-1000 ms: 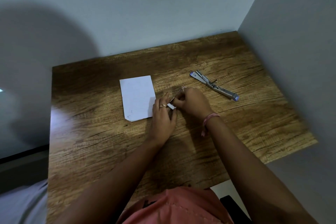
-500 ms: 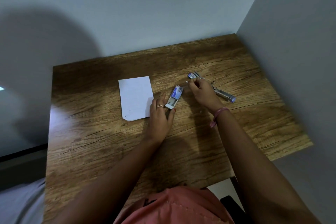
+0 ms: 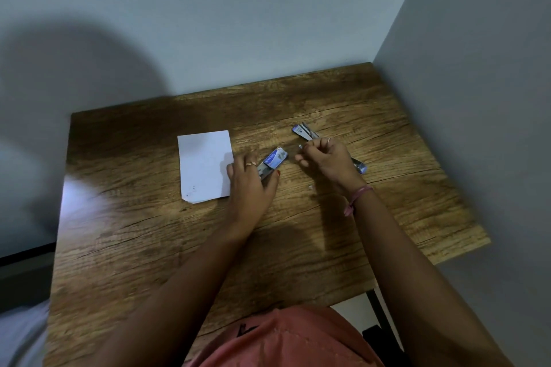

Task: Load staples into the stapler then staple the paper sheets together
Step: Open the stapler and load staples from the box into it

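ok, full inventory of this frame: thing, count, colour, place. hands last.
table: 1, brown wood grain, set into the corner of grey walls
paper sheets: 1 small stack, white, left of centre on the table
staple box: 1, blue and white, centre of the table, held at its near end
stapler: 1, silver with blue ends, opened out flat, right of centre, partly behind the right hand
small pale fleck: 1, on the table near the right wrist, too small to identify
left hand: 1, gold ring, grips the staple box, edge of the hand over the paper
right hand: 1, ring, pink wrist band, fingers curled, pinching something small and pale, likely staples
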